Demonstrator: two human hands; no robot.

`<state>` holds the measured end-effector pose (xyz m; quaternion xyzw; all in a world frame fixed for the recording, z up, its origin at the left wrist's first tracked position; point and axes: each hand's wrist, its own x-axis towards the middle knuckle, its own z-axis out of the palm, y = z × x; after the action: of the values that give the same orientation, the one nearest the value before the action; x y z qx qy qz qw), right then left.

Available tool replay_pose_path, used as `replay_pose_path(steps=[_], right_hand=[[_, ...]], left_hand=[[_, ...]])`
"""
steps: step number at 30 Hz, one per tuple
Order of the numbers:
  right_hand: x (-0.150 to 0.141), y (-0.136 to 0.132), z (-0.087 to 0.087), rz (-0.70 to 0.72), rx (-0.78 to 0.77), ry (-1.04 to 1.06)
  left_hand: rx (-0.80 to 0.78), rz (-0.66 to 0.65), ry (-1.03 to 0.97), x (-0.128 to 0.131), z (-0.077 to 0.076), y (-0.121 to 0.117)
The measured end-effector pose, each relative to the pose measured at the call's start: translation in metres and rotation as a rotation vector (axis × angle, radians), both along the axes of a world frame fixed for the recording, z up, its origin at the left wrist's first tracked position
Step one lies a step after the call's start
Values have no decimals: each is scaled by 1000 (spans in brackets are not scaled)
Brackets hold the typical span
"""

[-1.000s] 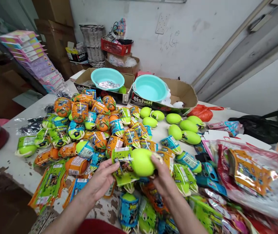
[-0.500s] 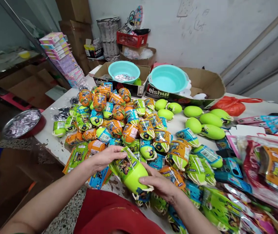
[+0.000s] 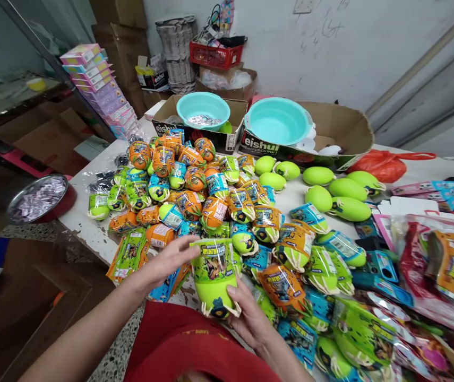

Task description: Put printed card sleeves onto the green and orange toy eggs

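Note:
A green egg-shaped toy [image 3: 214, 278] with a printed plastic sleeve pulled over it stands upright between my two hands near the table's front edge. My left hand [image 3: 170, 260] pinches the sleeve's upper left edge. My right hand [image 3: 246, 313] cups the egg's lower right side from below. Around them lies a heap of wrapped eggs [image 3: 195, 196] in orange, blue and green sleeves. Bare green eggs [image 3: 332, 193] lie farther back on the right.
Two teal basins [image 3: 278, 122] sit in cardboard boxes [image 3: 342, 130] at the table's back. A metal bowl of small foil packets [image 3: 37, 197] stands left of the table. Bags of flat printed sleeves [image 3: 442, 270] fill the right side. A red bag [image 3: 382, 165] lies beyond.
The egg has turned from tilted to upright and the sleeve now covers more of it. My right hand slid under it. The camera shifted slightly down.

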<state>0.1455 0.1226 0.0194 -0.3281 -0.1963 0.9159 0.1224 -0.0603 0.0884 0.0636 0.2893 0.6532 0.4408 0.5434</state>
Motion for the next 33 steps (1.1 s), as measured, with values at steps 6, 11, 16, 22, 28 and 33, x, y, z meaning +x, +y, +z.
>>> replay_pose_path(steps=[6,11,16,22,28,33], right_hand=[[8,-14,2,-35,-26,87],[13,-3,4,31,126,65],[18,-9,-1,105,218,20],[21,-11,-8,176,311,-45],[24,-17,-6,164,381,-81],[25,22,16,-32,308,-87]], left_hand=[[-88,-279,-429,20,-9,-22],[-71,-277,-455,27,-16,-25],[-76,-233,-520,35,-34,-47],[-48,-207,-530,35,-37,-59],[-75,-246,-540,42,-28,-55],[-74,-218,-456,39,-37,-46]])
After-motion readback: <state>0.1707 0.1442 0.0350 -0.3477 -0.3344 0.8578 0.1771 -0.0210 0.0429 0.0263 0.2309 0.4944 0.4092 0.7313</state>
